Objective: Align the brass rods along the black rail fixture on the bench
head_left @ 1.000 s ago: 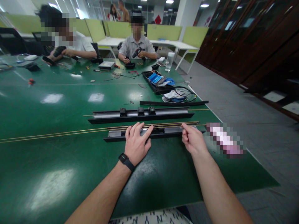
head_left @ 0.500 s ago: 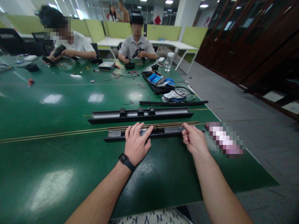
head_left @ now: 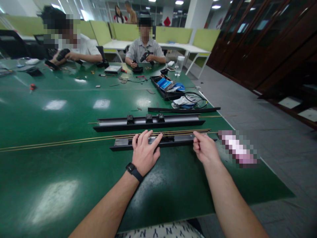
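Observation:
My left hand lies with its fingers spread over several thin brass-coloured rods and a black rail with a silver channel. Dark parts inside that rail are partly hidden by the hand. At the rail's right end, my right hand is closed, thumb and forefinger pinching what looks like one of the thin rods. Just behind, a second black rail runs parallel and carries three small black blocks.
A long black strip lies behind the rails, near a black tray with blue items and a white-and-blue bundle with cable. A blurred pink object sits by the right table edge. Two people across the green table hold power drills.
Very little differs. My right hand has shifted slightly to the left, while my left hand stays on the rods and rail.

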`<act>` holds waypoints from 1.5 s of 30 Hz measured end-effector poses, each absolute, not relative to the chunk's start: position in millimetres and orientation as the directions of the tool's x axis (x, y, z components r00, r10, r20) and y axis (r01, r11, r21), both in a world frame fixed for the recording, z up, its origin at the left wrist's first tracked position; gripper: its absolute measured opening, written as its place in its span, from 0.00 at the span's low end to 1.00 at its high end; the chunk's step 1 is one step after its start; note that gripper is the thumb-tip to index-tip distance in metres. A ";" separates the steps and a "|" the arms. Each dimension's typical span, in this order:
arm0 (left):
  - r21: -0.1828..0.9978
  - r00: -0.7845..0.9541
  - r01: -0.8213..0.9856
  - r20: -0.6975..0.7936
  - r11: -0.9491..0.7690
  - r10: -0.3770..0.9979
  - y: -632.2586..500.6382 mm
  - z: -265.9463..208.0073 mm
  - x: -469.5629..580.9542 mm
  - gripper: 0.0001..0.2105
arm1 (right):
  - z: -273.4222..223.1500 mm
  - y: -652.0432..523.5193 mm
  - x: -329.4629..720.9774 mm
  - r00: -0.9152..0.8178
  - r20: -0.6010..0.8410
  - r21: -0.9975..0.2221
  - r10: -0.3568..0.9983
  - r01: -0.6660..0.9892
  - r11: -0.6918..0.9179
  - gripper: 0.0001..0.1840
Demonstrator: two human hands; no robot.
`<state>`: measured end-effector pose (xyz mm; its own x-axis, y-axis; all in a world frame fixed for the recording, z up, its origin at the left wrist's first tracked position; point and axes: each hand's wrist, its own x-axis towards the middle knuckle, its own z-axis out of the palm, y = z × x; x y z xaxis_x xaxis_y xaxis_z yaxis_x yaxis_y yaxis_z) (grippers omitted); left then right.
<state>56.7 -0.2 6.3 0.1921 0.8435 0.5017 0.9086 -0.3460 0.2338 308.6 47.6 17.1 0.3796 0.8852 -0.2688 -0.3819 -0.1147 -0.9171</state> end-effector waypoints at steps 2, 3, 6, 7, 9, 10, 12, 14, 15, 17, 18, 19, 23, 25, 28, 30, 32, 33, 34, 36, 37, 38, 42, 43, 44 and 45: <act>0.228 0.193 0.911 0.500 -0.343 0.844 -0.1 6.6 56.9 0.25 | 17.5 47.6 308.6 0.385 -0.266 -0.917 0.884 -0.383 -0.110 0.21; 0.225 0.194 0.912 0.498 -0.342 0.845 0.0 6.7 56.9 0.24 | 17.5 47.6 308.8 0.388 -0.265 -0.918 0.883 -0.382 -0.108 0.22; 0.217 0.198 0.915 0.495 -0.341 0.846 0.3 6.7 57.1 0.24 | 16.7 47.7 309.8 0.393 -0.256 -0.922 0.883 -0.374 -0.100 0.22; 0.216 0.197 0.915 0.495 -0.340 0.846 0.4 6.5 57.1 0.24 | 16.3 47.8 310.2 0.396 -0.253 -0.923 0.883 -0.371 -0.098 0.23; 0.216 0.196 0.915 0.497 -0.340 0.845 0.4 6.1 57.1 0.24 | 15.6 48.0 310.9 0.406 -0.249 -0.925 0.879 -0.369 -0.091 0.22; 0.216 0.195 0.916 0.499 -0.339 0.845 0.4 5.8 57.1 0.24 | 15.4 48.1 311.2 0.413 -0.247 -0.926 0.877 -0.368 -0.087 0.22; 0.214 0.194 0.916 0.500 -0.338 0.844 0.3 5.4 57.1 0.23 | 15.3 48.2 312.0 0.426 -0.246 -0.927 0.871 -0.366 -0.083 0.22; 0.215 0.194 0.916 0.501 -0.338 0.844 0.1 5.3 57.0 0.23 | 15.8 48.2 312.7 0.435 -0.251 -0.927 0.865 -0.365 -0.086 0.22; 0.215 0.194 0.916 0.502 -0.339 0.843 0.1 5.4 56.8 0.23 | 16.3 48.2 313.0 0.438 -0.256 -0.927 0.862 -0.364 -0.090 0.22; 0.214 0.197 0.915 0.505 -0.343 0.841 0.2 5.6 56.5 0.23 | 17.9 48.3 313.4 0.449 -0.264 -0.927 0.853 -0.363 -0.095 0.22; 0.214 0.198 0.914 0.506 -0.345 0.839 0.3 5.8 56.4 0.23 | 18.9 48.3 313.5 0.458 -0.266 -0.928 0.848 -0.361 -0.095 0.22; 0.214 0.198 0.914 0.507 -0.345 0.839 0.3 6.0 56.3 0.23 | 19.8 48.5 313.6 0.468 -0.268 -0.929 0.842 -0.359 -0.096 0.22; 0.218 0.194 0.915 0.497 -0.338 0.846 0.5 6.5 56.5 0.23 | 22.1 49.0 313.7 0.488 -0.277 -0.931 0.828 -0.351 -0.105 0.19; 0.220 0.192 0.916 0.494 -0.336 0.848 0.5 6.3 56.8 0.24 | 22.0 48.7 313.7 0.479 -0.284 -0.931 0.831 -0.345 -0.119 0.19; 0.226 0.188 0.914 0.500 -0.337 0.846 0.5 5.9 57.1 0.24 | 21.4 47.2 313.1 0.455 -0.284 -0.935 0.844 -0.326 -0.138 0.19; 0.230 0.187 0.912 0.503 -0.339 0.844 0.5 5.7 57.1 0.23 | 21.5 45.9 311.8 0.438 -0.277 -0.937 0.855 -0.319 -0.140 0.19; 0.231 0.188 0.912 0.501 -0.340 0.845 0.3 5.7 56.9 0.23 | 22.1 44.8 310.1 0.414 -0.279 -0.933 0.866 -0.329 -0.144 0.18; 0.231 0.187 0.912 0.501 -0.339 0.845 0.1 5.7 56.9 0.23 | 22.5 44.5 309.3 0.402 -0.284 -0.929 0.871 -0.339 -0.147 0.18; 0.231 0.187 0.912 0.500 -0.338 0.845 0.0 5.7 56.8 0.23 | 22.7 44.4 308.6 0.391 -0.289 -0.925 0.874 -0.350 -0.150 0.17; 0.230 0.187 0.913 0.498 -0.338 0.847 -0.3 5.5 56.8 0.23 | 22.9 44.5 308.0 0.378 -0.298 -0.917 0.877 -0.369 -0.153 0.17; 0.230 0.189 0.913 0.497 -0.338 0.847 -0.4 5.3 56.7 0.24 | 22.7 44.7 308.1 0.377 -0.300 -0.914 0.876 -0.375 -0.151 0.17; 0.229 0.190 0.913 0.495 -0.338 0.848 -0.5 5.2 56.7 0.24 | 22.4 45.0 308.4 0.380 -0.298 -0.914 0.876 -0.379 -0.147 0.17; 0.226 0.192 0.914 0.492 -0.337 0.849 -0.2 5.2 56.3 0.24 | 21.3 46.1 310.1 0.388 -0.297 -0.911 0.873 -0.389 -0.137 0.18; 0.226 0.192 0.914 0.493 -0.338 0.848 -0.1 5.3 56.3 0.24 | 21.2 46.4 310.4 0.390 -0.300 -0.910 0.870 -0.392 -0.138 0.19; 0.226 0.192 0.913 0.496 -0.340 0.847 0.1 5.4 56.2 0.24 | 21.1 46.6 310.7 0.394 -0.303 -0.908 0.868 -0.395 -0.137 0.19; 0.227 0.191 0.912 0.498 -0.340 0.846 0.3 5.5 56.2 0.24 | 21.0 46.9 311.0 0.399 -0.305 -0.907 0.864 -0.399 -0.136 0.19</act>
